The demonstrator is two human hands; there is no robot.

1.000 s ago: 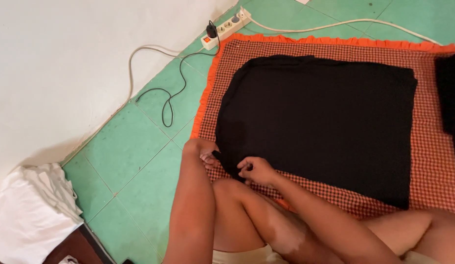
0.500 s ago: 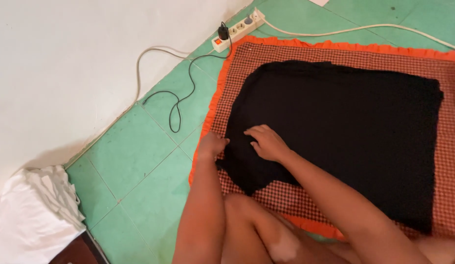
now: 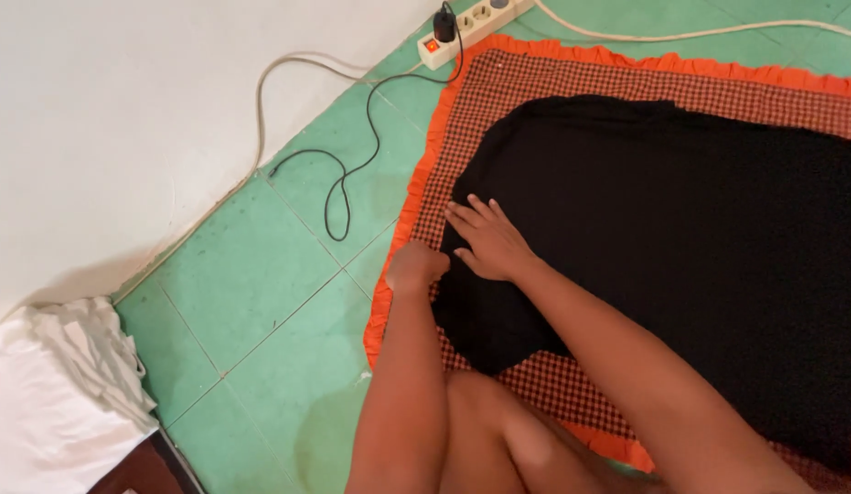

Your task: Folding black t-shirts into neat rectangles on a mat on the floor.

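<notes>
A black cloth (image 3: 681,229) lies spread flat on a red-checked mat with an orange frill (image 3: 498,91) on the floor. My right hand (image 3: 487,240) rests flat, fingers apart, on the cloth's near left part. My left hand (image 3: 416,267) is closed at the cloth's left edge, just beside the right hand; whether it pinches the cloth or the mat is hidden. My bare knee (image 3: 498,421) shows below the arms.
Green floor tiles (image 3: 251,302) meet a white wall (image 3: 123,110) at the left. A white power strip (image 3: 471,23) with a black plug and loose cables (image 3: 352,174) lies at the mat's far corner. A heap of white cloth (image 3: 50,393) sits bottom left.
Both hands have slid up along the cloth's left edge, away from me. The right hand went from pinching the hem to lying flat. The view has shifted closer and left.
</notes>
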